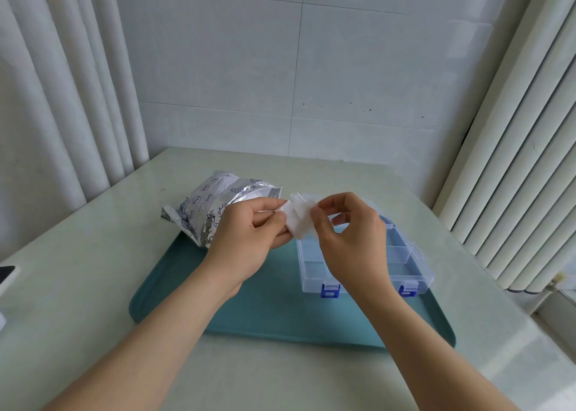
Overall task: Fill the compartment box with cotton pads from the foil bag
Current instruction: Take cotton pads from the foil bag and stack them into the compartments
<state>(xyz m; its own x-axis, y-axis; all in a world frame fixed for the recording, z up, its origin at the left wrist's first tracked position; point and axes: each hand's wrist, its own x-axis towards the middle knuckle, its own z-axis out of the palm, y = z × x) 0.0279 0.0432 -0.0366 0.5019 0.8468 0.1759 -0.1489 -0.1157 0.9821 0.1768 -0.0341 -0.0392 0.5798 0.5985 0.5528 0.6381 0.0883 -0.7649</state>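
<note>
**Hand state**
- Left hand [252,228]: thumb and curled fingers pinch the left edge of a small stack of white square cotton pads [298,220].
- Right hand [353,242]: thumb and index finger pinch the right edge of the same stack. Other fingers are loosely curled.
- The stack is held in the air between both hands. In view it overlaps the far-left corner of the clear plastic compartment box [405,256]. No. of pads in the stack: cannot tell.

**Box pos.**
- The box sits on the right half of the flat teal plastic tray [274,312], w/ 2 blue latches [329,291] on its near wall.
- Dividers show through the clear walls. The right wrist hides the box's centre.

**Bag pos.**
- The crinkled silver foil bag [207,206] w/ dark blue print lies on its side at the tray's far-left corner.
- It rests partly on the pale green table [93,270], mouth toward the pads, just behind the left hand.

**Misc.**
- A white tiled wall [311,67] stands behind the table.
- White vertical-ribbed curtains [62,98] hang at left and right.
</note>
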